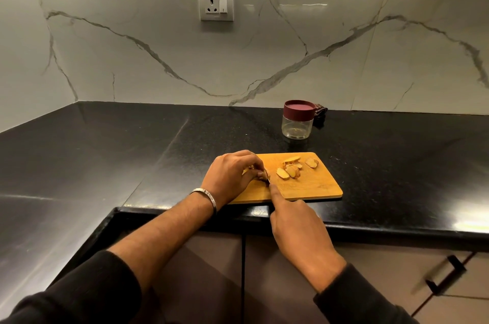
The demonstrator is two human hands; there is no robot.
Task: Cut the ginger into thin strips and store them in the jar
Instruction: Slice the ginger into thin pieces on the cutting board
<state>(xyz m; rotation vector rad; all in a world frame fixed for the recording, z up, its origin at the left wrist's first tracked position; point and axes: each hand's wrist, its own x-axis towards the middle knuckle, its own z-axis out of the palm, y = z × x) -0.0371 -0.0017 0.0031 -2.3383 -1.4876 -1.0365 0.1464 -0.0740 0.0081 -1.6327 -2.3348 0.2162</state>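
While the left hand (232,175) pins the ginger (260,175), the right hand (296,223), grip closed round the knife (268,180), should slice thinly, fingertips tucked clear.

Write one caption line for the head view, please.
Left hand steadies ginger on the cutting board while the right hand cuts; lidded jar waits behind.

One wooden cutting board (304,186) carries about six loose ginger slices (291,171) (they overlap, so the count is rough). One lidded jar (298,122), one wall socket (215,5) and two hands are in view.
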